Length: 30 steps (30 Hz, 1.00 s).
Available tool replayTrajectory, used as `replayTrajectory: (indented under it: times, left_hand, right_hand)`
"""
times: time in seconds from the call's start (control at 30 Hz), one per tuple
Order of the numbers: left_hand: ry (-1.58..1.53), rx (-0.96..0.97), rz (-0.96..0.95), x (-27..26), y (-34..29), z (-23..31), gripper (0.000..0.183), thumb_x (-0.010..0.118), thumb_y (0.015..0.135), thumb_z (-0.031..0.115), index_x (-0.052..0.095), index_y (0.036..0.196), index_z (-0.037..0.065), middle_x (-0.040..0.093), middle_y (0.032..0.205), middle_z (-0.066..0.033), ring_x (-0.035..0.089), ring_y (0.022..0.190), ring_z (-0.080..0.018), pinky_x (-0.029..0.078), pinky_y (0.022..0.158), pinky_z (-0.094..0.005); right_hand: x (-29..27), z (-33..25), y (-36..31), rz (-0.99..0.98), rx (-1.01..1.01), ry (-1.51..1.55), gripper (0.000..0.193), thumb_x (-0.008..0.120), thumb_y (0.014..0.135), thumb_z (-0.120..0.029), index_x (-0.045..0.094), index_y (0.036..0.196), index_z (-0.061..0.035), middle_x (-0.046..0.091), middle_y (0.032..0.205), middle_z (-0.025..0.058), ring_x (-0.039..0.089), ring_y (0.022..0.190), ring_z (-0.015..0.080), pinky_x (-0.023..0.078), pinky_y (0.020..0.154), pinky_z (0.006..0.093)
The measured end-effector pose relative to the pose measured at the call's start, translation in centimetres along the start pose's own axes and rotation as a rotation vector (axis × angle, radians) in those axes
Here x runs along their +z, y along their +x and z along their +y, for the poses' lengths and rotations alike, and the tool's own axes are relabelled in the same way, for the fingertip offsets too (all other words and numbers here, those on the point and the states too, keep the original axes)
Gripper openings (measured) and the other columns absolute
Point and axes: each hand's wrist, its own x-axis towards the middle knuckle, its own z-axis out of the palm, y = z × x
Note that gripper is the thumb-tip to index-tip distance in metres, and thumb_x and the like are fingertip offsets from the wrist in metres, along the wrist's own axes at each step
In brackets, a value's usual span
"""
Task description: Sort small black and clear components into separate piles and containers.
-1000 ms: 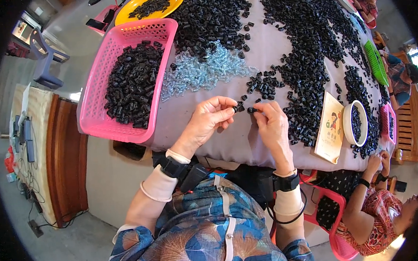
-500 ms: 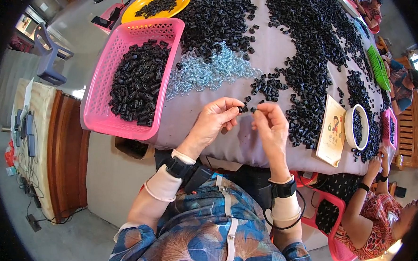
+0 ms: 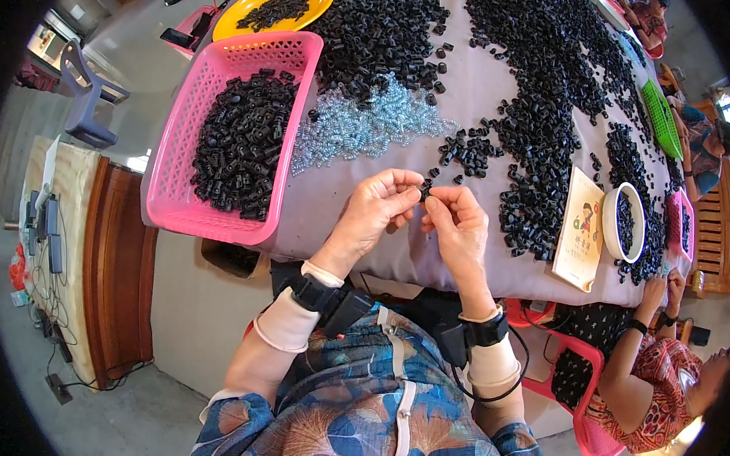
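Above the table's near edge, my left hand pinches a small black plastic piece between thumb and forefinger. My right hand meets it there, its thumb and forefinger closed at the same spot. Whether the right fingers hold a second black piece cannot be made out. Just beyond my hands lies a heap of clear bluish springs. Loose black plastic parts are scattered to the right of the springs. A pink basket of larger black pieces stands to the left of my left hand.
Large piles of black parts cover the cloth-topped table. A yellow plate with black bits sits at the far left. At right are a booklet, a white bowl and a co-worker on a pink chair.
My right hand has moved left with its fingertips, closing the small gap to the piece in my left hand. My left hand has stayed almost still.
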Motion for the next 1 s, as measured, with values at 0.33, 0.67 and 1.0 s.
replayTrajectory:
  times: [0.33,0.67,1.0]
  left_hand:
    - [-0.09,-0.004,-0.045,-0.7,0.0,0.0,0.015,0.057,0.088,0.013,0.057,0.101,0.005,0.06,0.075,-0.0003,0.055,0.06,-0.0059,0.041,0.049,-0.017]
    - [-0.062,-0.022,-0.138,-1.6,0.2,-0.5,0.016,0.055,0.089,0.01,0.053,0.104,0.005,0.06,0.082,-0.0025,0.056,0.064,-0.0063,0.044,0.053,-0.0176]
    - [-0.146,-0.008,-0.132,-1.5,0.1,-0.4,0.02,0.058,0.087,0.011,0.047,0.102,0.005,0.059,0.081,-0.0042,0.054,0.061,-0.0094,0.043,0.052,-0.0191]
  right_hand:
    - [0.7,0.2,-0.1,0.005,-0.028,-0.002,0.007,0.06,0.082,-0.002,0.057,0.089,-0.0011,0.059,0.075,0.0016,0.053,0.063,0.0059,0.044,0.058,0.0201]
    - [0.8,0.7,-0.1,-0.092,0.032,0.071,0.012,0.062,0.08,-0.002,0.056,0.09,-0.0028,0.054,0.081,-0.0005,0.051,0.067,0.0053,0.042,0.06,0.0198]
    - [0.7,0.5,1.1,-0.255,-0.023,0.001,0.026,0.063,0.08,-0.008,0.058,0.104,-0.0025,0.053,0.089,0.0005,0.047,0.067,0.0056,0.044,0.056,0.0194]
